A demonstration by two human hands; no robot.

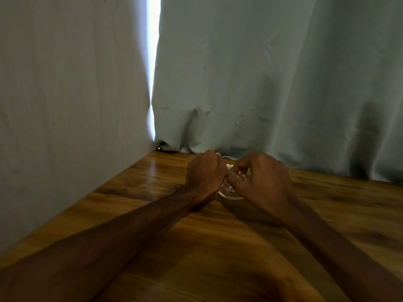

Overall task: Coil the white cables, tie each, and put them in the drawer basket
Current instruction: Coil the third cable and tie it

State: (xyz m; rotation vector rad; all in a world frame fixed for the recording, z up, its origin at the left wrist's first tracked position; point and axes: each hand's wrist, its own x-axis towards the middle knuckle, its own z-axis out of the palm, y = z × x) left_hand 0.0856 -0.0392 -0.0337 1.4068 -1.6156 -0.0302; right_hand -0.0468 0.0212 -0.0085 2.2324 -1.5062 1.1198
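2 hands work close together, the left hand (205, 173) fisted around and the right hand (262, 182) pinching what seems a small white cable coil (230, 194) low over the wooden table (196, 247), where a slipped pinch could let its loops spring apart.

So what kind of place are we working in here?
Likely a curtained-off corner indoors, maybe a home: a wooden table set against pale fabric curtains, daylight showing through their gap. Left hand and right hand grip a white cable.
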